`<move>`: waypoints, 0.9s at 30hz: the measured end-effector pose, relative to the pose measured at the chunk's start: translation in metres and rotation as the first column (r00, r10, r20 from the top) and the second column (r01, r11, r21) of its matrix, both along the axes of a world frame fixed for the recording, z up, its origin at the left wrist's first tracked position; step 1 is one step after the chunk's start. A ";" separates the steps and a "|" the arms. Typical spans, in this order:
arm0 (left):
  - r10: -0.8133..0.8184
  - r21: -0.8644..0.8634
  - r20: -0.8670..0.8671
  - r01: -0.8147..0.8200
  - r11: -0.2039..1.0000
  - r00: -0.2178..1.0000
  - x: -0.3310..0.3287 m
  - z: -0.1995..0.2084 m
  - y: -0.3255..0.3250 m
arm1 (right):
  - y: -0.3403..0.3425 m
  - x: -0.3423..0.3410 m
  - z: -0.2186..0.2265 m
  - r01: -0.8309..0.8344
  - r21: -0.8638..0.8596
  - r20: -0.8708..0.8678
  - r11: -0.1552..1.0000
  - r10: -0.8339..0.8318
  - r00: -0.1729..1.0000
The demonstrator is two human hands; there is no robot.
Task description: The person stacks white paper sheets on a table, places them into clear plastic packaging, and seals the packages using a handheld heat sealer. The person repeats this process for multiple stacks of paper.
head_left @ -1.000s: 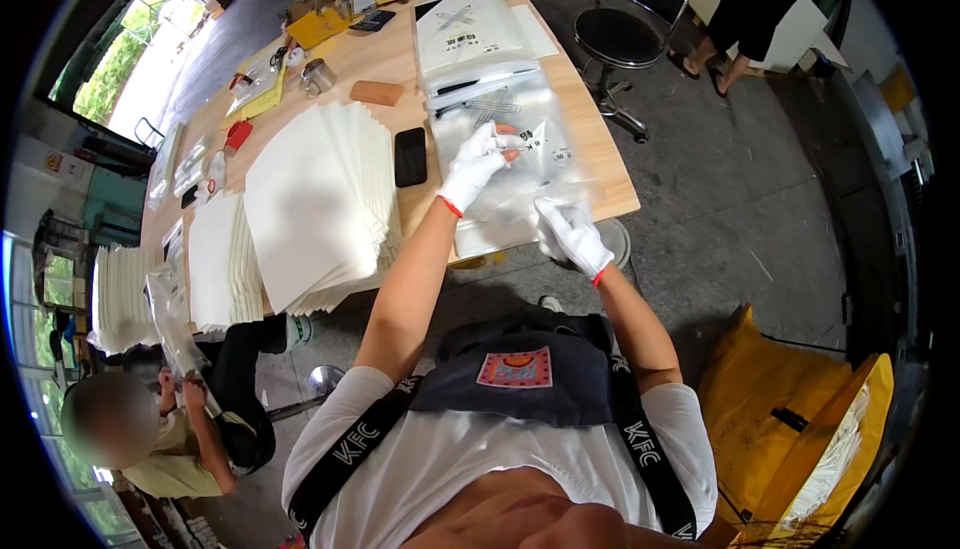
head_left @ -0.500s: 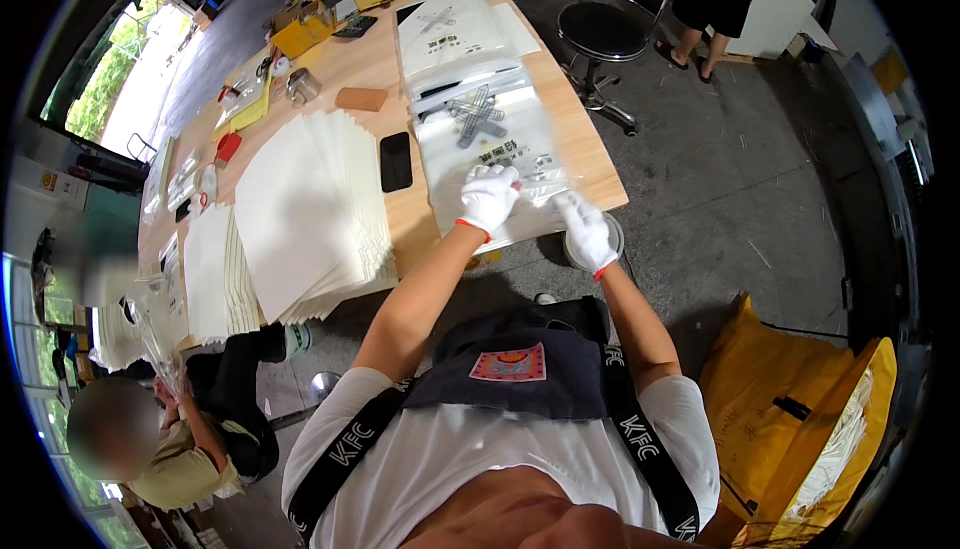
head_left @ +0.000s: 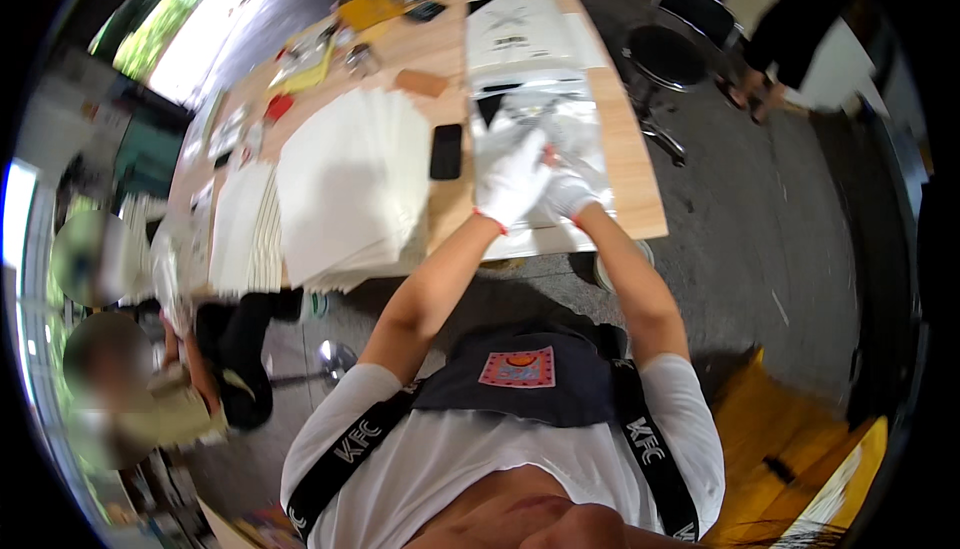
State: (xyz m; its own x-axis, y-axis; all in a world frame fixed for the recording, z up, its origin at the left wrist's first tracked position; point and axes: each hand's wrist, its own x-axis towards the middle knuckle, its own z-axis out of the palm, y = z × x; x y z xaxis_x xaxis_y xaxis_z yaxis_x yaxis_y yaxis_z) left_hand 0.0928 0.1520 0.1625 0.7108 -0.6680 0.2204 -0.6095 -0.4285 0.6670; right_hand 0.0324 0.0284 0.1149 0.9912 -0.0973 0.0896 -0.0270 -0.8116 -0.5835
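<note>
Both hands wear white gloves with red cuffs and rest over a stack of clear and white plastic bags (head_left: 540, 240) at the table's near right. My left hand (head_left: 513, 184) lies on the upper bag with its fingers stretched forward, one bare fingertip showing. Close beside it, my right hand (head_left: 572, 192) is on the same bag, its fingers smeared by motion and partly hidden. Beneath the hands the plastic is shiny and wrinkled, with a dark corner at its far left. Farther back lies another stack of printed bags (head_left: 515, 29).
Fanned white sheets (head_left: 350, 184) and a black phone (head_left: 446, 152) lie left of the bags. Beyond are a brown block (head_left: 421, 82) and yellow packets (head_left: 370, 11). A black chair (head_left: 668, 57) stands right; a person (head_left: 795, 29) is behind it. Another person sits at left.
My hands have come closer together and moved farther over the bag. The left hand has gone from curled to stretched out. The whole view has shifted, with the table now farther right.
</note>
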 end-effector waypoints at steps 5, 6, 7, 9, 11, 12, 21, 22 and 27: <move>-0.017 -0.188 0.149 0.045 0.981 0.989 -0.045 0.024 0.061 | 0.033 -0.091 0.097 -0.115 -0.236 -0.084 0.965 0.098 0.992; -0.012 -0.275 0.192 0.065 0.959 0.981 -0.051 0.029 0.085 | 0.044 -0.092 0.117 -0.142 -0.117 -0.029 0.983 0.139 0.990; 0.030 -0.319 0.256 0.055 0.946 0.966 -0.056 0.025 0.109 | 0.059 -0.092 0.135 -0.171 0.003 0.026 0.985 0.171 0.985; 0.131 -0.243 0.461 -0.017 0.970 0.878 -0.065 0.003 0.155 | 0.088 -0.075 0.125 -0.221 0.227 0.184 0.949 0.181 0.966; 0.215 -0.154 0.505 -0.158 0.975 0.836 -0.078 -0.013 0.195 | 0.123 -0.042 0.110 -0.368 0.152 0.330 0.917 0.304 0.894; 0.221 -0.088 0.539 -0.206 0.974 0.813 -0.080 -0.009 0.209 | 0.137 -0.021 0.088 -0.406 0.148 0.260 0.902 0.360 0.896; 0.322 -0.044 0.527 -0.353 0.935 0.787 -0.081 -0.017 0.256 | 0.207 0.056 0.066 -0.233 0.228 -0.224 0.945 0.284 0.932; 0.314 -0.047 0.527 -0.342 0.939 0.790 -0.081 -0.016 0.257 | 0.208 0.056 0.073 -0.223 0.245 -0.250 0.944 0.284 0.926; 0.321 -0.103 0.481 -0.311 0.945 0.816 -0.084 -0.015 0.259 | 0.219 0.047 0.099 0.165 0.837 -0.358 0.521 0.294 0.886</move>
